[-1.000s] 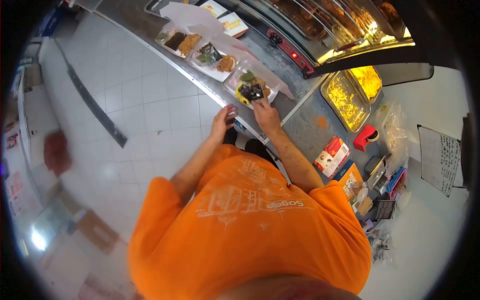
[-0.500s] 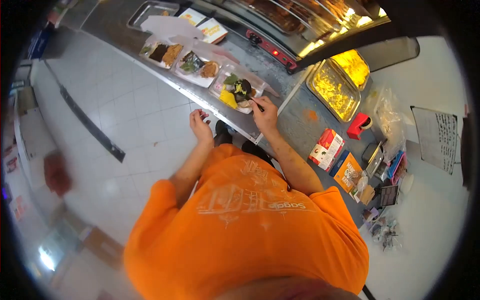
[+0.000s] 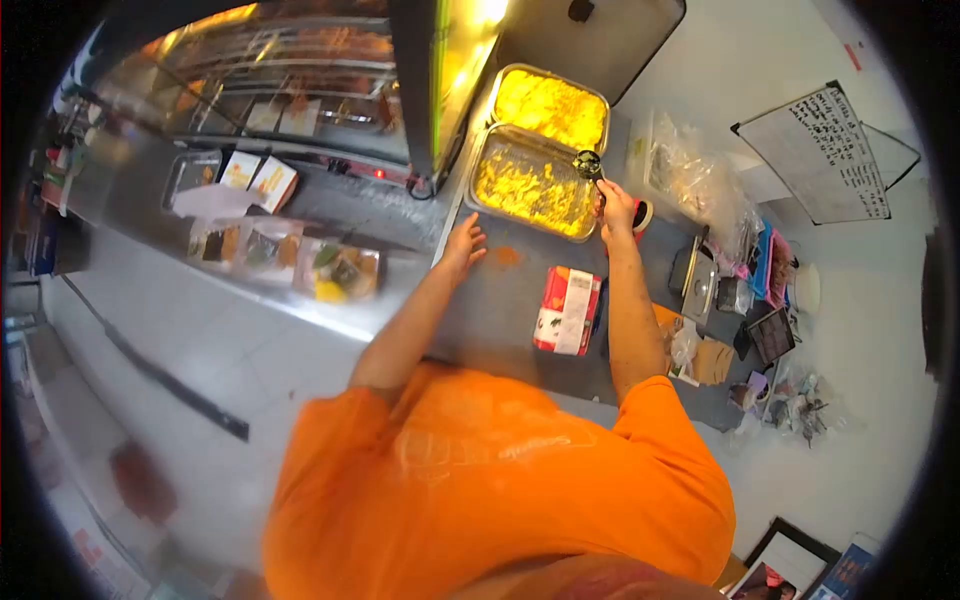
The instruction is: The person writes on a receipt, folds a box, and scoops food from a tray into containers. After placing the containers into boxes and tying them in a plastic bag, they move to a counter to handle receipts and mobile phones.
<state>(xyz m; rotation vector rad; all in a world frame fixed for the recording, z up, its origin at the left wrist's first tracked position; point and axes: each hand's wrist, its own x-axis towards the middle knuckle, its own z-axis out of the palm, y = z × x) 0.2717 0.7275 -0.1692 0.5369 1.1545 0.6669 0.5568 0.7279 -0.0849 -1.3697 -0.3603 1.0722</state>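
My right hand [image 3: 618, 208] is closed on the handle of a dark spoon [image 3: 588, 164], whose bowl is over the right edge of a metal tray [image 3: 480, 205] of yellow food [image 3: 530, 188]. My left hand [image 3: 463, 243] holds nothing, its fingers apart, just off the tray's lower left corner. Behind this tray stands a second tray full of yellow food [image 3: 550, 108]. On the counter at the left sit open food boxes; the nearest one [image 3: 343, 272] holds something yellow and something dark, blurred.
A red and white packet [image 3: 568, 312] lies on the grey counter [image 3: 490, 320] between my arms. A glass heated cabinet [image 3: 290, 90] is at the upper left. Plastic bags [image 3: 700, 180], a tablet-like screen [image 3: 772, 335] and a whiteboard [image 3: 815, 155] are at the right.
The view has turned to the right. My right hand has moved with the spoon from the nearest food box to the yellow food tray; my left hand has come over the counter beside it.
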